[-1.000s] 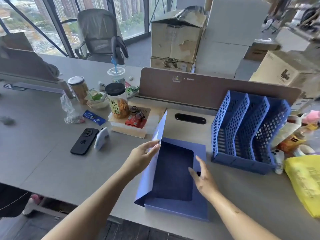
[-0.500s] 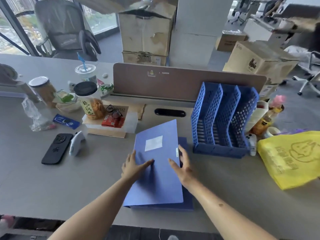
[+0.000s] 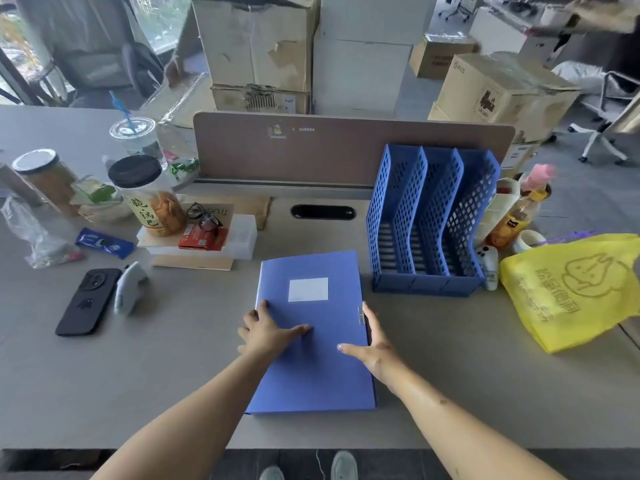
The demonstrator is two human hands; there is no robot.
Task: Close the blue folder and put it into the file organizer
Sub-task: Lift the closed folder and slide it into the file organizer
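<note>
The blue file organizer (image 3: pixel 429 223) stands with three slots, nothing in them. Just left of it the blue folder (image 3: pixel 311 334) lies shut on the desk (image 3: pixel 138 375); the left hand (image 3: pixel 268 332) presses flat on its cover, the right hand (image 3: pixel 372 346) cups its clasp edge, neither gripping.

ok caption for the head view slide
Both hands, left hand and right hand, press the closed blue folder flat beside the file organizer.

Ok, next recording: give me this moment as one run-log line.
stage: closing done | flat blue cardboard folder: shut, on desk | left hand: flat on cover | right hand: at clasp edge | blue plastic mesh file organizer: slots empty
</note>
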